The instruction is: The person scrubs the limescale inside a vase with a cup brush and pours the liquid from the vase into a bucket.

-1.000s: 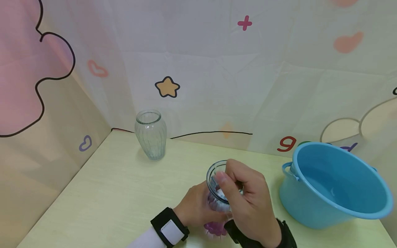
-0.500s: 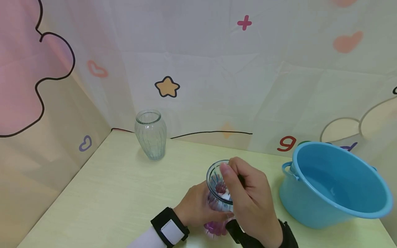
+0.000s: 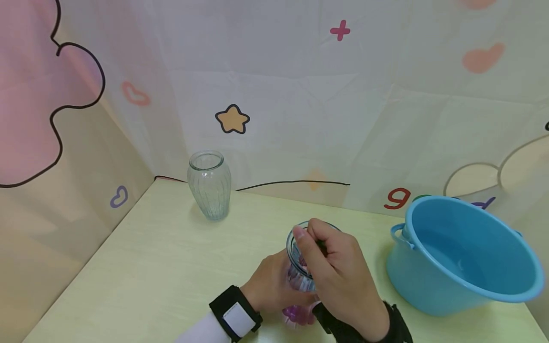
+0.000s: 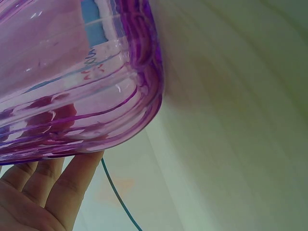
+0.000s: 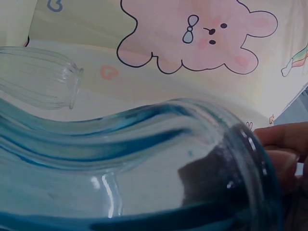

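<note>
My left hand grips a ribbed glass vase, tinted blue towards the mouth and purple at the base. The vase leans with its mouth towards the head camera. In the left wrist view, fingers lie against its purple base. At the mouth, my right hand has curled fingers reaching inside, its thumb over the rim. A whitish thing, mostly hidden, shows below those fingers; its kind cannot be told. The right wrist view shows the blue glass with fingertips at its rim.
A second, clear glass vase stands upright at the back left. To the right is a blue plastic bucket with a handle lug. A printed cloth backdrop rises behind the pale table.
My right hand shifts slightly right, then back left across the vase's mouth, its thumb ending a little higher and farther left. My left hand and the vase stay nearly still.
</note>
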The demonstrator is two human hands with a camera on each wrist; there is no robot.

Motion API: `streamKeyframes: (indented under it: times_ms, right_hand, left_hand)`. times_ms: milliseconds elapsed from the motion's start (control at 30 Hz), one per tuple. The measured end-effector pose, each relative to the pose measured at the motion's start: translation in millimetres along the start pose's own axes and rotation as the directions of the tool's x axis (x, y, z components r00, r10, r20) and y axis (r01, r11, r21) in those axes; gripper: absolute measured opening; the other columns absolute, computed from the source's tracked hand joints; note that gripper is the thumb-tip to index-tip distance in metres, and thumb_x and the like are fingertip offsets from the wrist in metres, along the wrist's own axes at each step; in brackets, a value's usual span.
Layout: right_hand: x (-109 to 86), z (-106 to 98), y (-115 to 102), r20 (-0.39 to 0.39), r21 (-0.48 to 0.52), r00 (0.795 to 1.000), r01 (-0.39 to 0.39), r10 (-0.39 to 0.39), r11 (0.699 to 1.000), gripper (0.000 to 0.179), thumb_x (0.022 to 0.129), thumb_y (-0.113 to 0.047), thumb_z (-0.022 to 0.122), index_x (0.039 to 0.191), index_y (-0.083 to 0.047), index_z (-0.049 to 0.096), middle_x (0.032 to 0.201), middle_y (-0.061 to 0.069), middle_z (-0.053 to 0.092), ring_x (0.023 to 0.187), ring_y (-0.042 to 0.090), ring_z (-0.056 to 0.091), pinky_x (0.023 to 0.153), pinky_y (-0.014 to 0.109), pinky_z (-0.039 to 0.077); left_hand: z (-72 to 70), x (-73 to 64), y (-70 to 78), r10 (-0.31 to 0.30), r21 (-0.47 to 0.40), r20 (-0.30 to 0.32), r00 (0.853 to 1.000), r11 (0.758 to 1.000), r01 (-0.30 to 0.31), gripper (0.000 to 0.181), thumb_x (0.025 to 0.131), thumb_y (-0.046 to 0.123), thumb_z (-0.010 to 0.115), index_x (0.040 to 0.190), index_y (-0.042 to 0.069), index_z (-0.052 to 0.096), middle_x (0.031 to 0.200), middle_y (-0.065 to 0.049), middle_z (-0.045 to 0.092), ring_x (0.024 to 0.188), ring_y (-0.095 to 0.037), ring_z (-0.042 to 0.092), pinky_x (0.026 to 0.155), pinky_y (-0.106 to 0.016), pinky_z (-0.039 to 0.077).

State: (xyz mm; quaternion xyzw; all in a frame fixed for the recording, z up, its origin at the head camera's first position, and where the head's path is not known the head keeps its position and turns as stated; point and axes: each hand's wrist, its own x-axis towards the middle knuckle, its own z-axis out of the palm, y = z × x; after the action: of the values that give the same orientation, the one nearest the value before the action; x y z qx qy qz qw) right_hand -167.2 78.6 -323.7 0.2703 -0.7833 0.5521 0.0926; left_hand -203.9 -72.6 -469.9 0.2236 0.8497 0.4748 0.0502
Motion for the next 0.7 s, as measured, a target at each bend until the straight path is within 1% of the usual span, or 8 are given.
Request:
streamKeyframes:
  times_ms: [333,700]
  right_hand:
    - [0.3,-0.4,-0.7,0.011,-0.024,0.999,-0.034,0.034,0.999,0.040,0.108,-0.022,0.055,0.071,-0.015,0.044,0.060,-0.006,0.036,0.052,0.009,0.038,0.042,0.026,0.028]
    - [0.4,-0.1,-0.9,0.010,-0.023,0.999,-0.031,0.031,0.999,0.041,0.108,-0.022,0.056,0.070,-0.015,0.042,0.060,-0.005,0.034,0.052,0.009,0.037,0.042,0.027,0.027]
  left_hand:
    - [0.3,0.6,1.2,-0.031,0.004,0.005,1.000,1.000,0.031,0.072,0.078,0.051,0.085,0.137,0.030,0.049,0.117,0.011,0.069,0.101,-0.001,0.064,0.094,-0.025,0.056]
    - [0.4,0.3,1.2,-0.021,0.001,0.005,1.000,1.000,0.021,0.072,0.078,0.050,0.085,0.137,0.031,0.049,0.118,0.011,0.069,0.101,-0.001,0.064,0.093,-0.025,0.056]
